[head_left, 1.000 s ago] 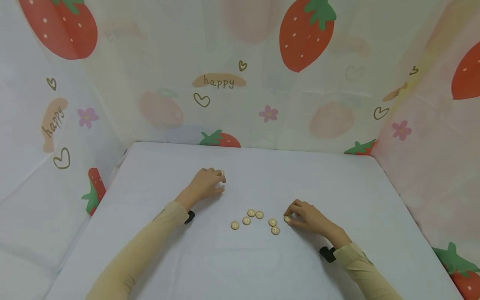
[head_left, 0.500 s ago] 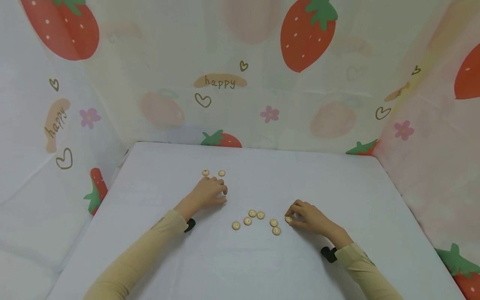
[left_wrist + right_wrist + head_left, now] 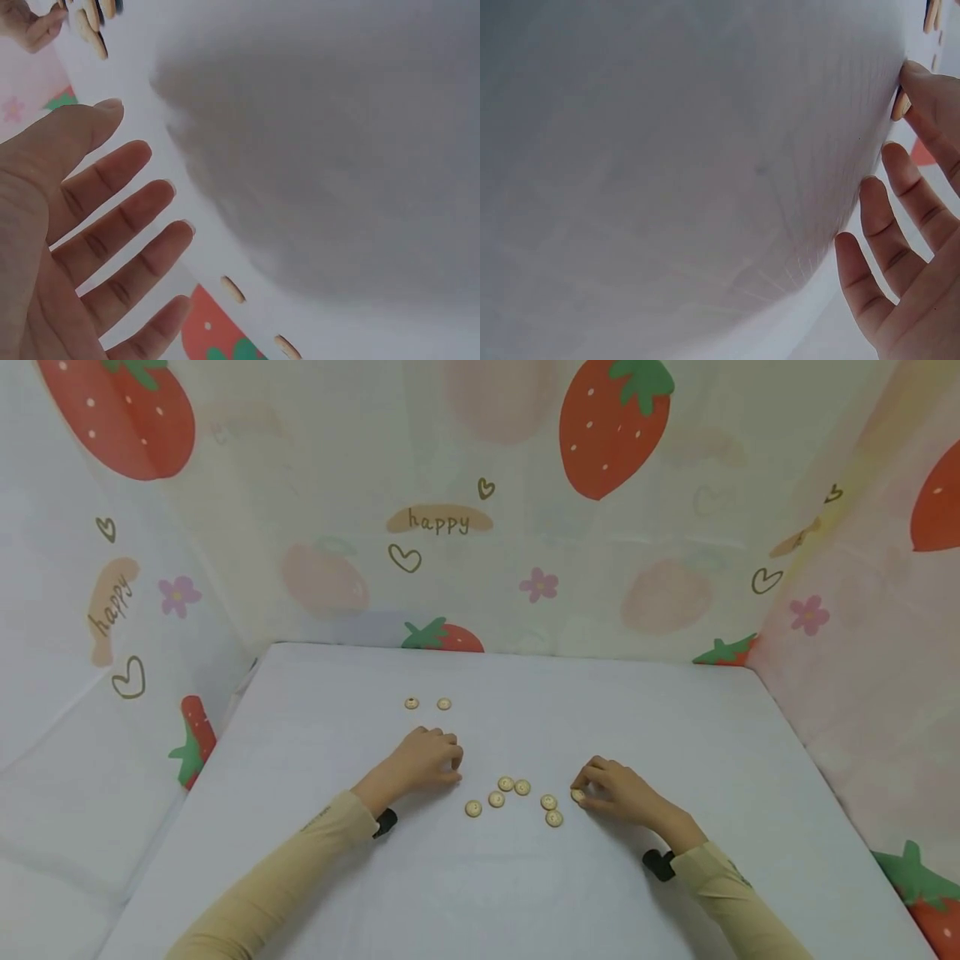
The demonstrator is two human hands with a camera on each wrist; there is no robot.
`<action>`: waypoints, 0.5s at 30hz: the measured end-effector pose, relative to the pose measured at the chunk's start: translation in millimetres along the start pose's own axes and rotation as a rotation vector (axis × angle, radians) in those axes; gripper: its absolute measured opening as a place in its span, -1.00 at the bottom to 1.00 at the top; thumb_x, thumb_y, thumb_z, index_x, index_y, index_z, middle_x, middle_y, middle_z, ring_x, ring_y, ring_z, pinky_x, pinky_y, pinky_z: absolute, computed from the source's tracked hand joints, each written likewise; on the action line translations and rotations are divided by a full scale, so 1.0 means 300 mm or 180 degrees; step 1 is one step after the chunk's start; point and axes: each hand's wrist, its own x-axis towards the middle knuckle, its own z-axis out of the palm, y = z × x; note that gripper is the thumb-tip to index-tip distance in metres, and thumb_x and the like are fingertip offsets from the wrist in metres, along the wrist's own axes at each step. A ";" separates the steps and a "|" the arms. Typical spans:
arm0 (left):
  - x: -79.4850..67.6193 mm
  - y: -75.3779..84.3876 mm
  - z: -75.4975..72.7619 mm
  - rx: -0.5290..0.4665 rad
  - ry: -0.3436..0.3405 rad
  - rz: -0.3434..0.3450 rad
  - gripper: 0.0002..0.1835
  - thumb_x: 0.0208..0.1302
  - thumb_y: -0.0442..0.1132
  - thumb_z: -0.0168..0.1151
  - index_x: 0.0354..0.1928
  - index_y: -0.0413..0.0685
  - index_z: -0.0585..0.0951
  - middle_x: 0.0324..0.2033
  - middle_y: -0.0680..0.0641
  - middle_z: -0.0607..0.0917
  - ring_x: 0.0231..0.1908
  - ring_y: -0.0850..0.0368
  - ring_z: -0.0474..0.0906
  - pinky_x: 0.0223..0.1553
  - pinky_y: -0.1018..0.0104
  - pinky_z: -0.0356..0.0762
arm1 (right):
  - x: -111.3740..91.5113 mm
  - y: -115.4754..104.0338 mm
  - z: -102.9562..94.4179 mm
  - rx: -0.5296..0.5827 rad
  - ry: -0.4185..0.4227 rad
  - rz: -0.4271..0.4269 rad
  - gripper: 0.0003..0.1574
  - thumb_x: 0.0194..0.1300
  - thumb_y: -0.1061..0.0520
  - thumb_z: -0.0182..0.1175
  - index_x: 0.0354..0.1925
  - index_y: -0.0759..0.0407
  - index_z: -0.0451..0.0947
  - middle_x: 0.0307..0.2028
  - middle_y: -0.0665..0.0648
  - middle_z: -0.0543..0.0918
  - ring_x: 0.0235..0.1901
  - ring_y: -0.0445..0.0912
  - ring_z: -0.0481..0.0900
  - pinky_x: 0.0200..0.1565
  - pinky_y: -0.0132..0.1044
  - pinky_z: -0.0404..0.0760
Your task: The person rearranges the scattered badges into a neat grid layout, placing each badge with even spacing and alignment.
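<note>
My left hand (image 3: 420,760) hovers over the table with its fingers loosely bent and holds nothing. In the left wrist view the thumb and fingers (image 3: 120,217) stand apart. Beyond it lie two round wooden buttons, a left one (image 3: 412,703) and a right one (image 3: 444,703). My right hand (image 3: 618,789) pinches another wooden button (image 3: 577,795) at the table surface between thumb and forefinger; the right wrist view has this button (image 3: 901,105) by the thumb tip. Between the hands lie several more buttons, among them a leftmost one (image 3: 473,808) and a touching pair (image 3: 553,818).
A white cloth covers the table (image 3: 465,893). Curtains printed with strawberries (image 3: 617,427) and hearts close off the back and both sides. A black wrist camera (image 3: 660,865) sits under the right wrist, another (image 3: 386,822) under the left.
My left hand has drawn back from the far right button, towards the near group, leaving two buttons uncovered behind it. The right hand stays at its button.
</note>
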 end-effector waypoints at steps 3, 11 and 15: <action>-0.006 0.019 -0.004 0.0002 -0.0024 0.0030 -0.80 0.08 0.06 0.29 -0.43 0.14 0.61 -0.40 0.13 0.58 -0.32 0.16 0.50 -0.18 0.17 0.43 | 0.000 0.001 0.001 0.0007 0.0017 -0.0016 -0.79 0.16 0.06 0.28 -0.19 0.00 0.56 -0.16 -0.01 0.53 -0.15 -0.09 0.49 -0.11 -0.10 0.47; -0.023 0.058 0.005 0.0097 0.0003 0.0107 -0.78 0.09 0.08 0.28 -0.50 0.15 0.58 -0.47 0.15 0.56 -0.39 0.19 0.49 -0.23 0.21 0.42 | 0.002 0.007 0.005 -0.0006 -0.0001 -0.0002 -0.80 0.17 0.05 0.27 -0.19 -0.02 0.55 -0.16 -0.03 0.53 -0.15 -0.10 0.50 -0.11 -0.11 0.47; -0.025 0.076 0.019 0.0080 0.0034 0.0180 -0.75 0.08 0.11 0.26 -0.55 0.16 0.56 -0.51 0.16 0.54 -0.43 0.21 0.47 -0.25 0.23 0.42 | 0.001 0.010 0.007 -0.0015 -0.0022 0.0003 -0.80 0.17 0.04 0.26 -0.19 -0.02 0.55 -0.16 -0.03 0.53 -0.14 -0.10 0.50 -0.09 -0.10 0.47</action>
